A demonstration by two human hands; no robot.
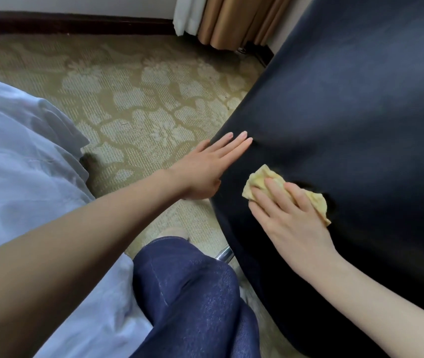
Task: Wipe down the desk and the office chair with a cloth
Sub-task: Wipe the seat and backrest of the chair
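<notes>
The office chair [348,112] fills the right side of the head view as a large dark leather surface. A crumpled yellow cloth [260,180] lies on it near its left edge. My right hand [288,215] presses the cloth flat against the leather with straight fingers on top of it. My left hand [205,169] rests on the chair's left edge, fingers straight and together, a little up and left of the cloth. The desk is not in view.
Patterned beige carpet [133,99] covers the floor to the left. White bedding [19,156] lies at the left. My knee in blue jeans [187,293] is at the bottom centre. A chrome chair leg [225,254] shows below the chair. Curtains [231,19] hang at the back.
</notes>
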